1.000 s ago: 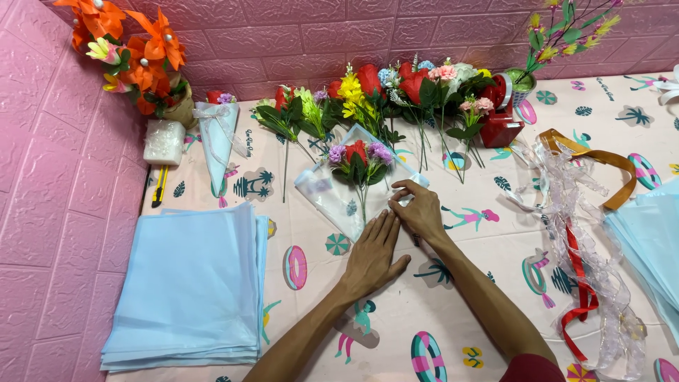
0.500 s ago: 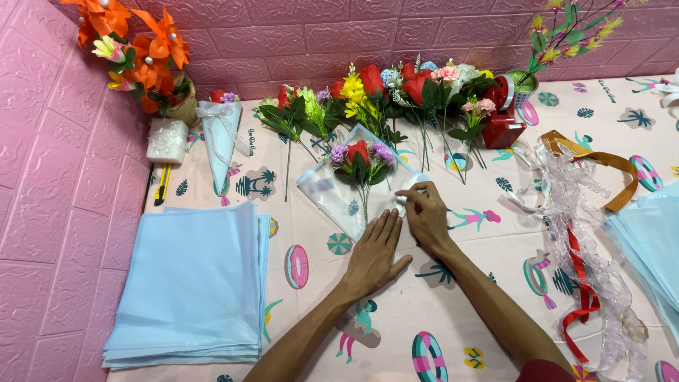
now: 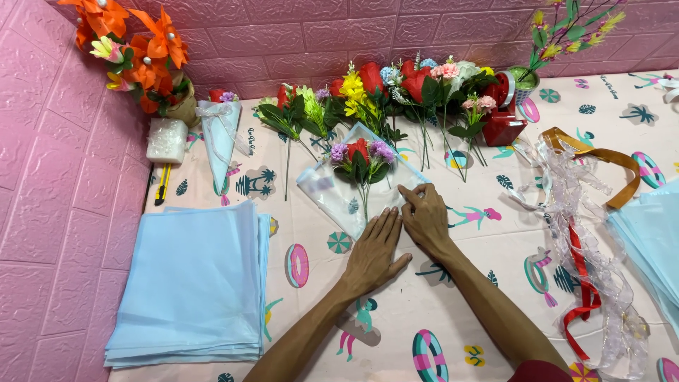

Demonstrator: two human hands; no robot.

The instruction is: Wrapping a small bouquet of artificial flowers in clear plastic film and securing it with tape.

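Head view, surface: table (image 3: 495, 297) covered with pale pink cloth printed with swim rings and palm trees; pink brick-pattern wall behind and on the left.
Left hand: left hand (image 3: 375, 253) lay flat at frame centre, fingers straight and together, palm down, fingertips on the lower edge of the wrap; gripping nothing.
Right hand: right hand (image 3: 426, 216) just right of the left, touching it; fingers curled down, pressing the wrap's lower right edge; a real pinch on it could not be told.
Wrap: translucent white square wrapping sheet (image 3: 332, 194) lay as a diamond above the hands, centre frame.
Flowers on wrap: small artificial bunch, red bloom with two purple ones (image 3: 361, 152), stems pointing toward the hands.
Upper centre: row of loose artificial flowers, red, yellow and pink (image 3: 396, 81), along the wall.
Lower left: stack of light blue square sheets (image 3: 191, 283).
Upper left: finished cone-wrapped bouquet (image 3: 221, 138); orange flowers in pot (image 3: 138, 53).
Right: tangle of clear, red and brown ribbon (image 3: 587, 233); red tape dispenser (image 3: 503, 113).
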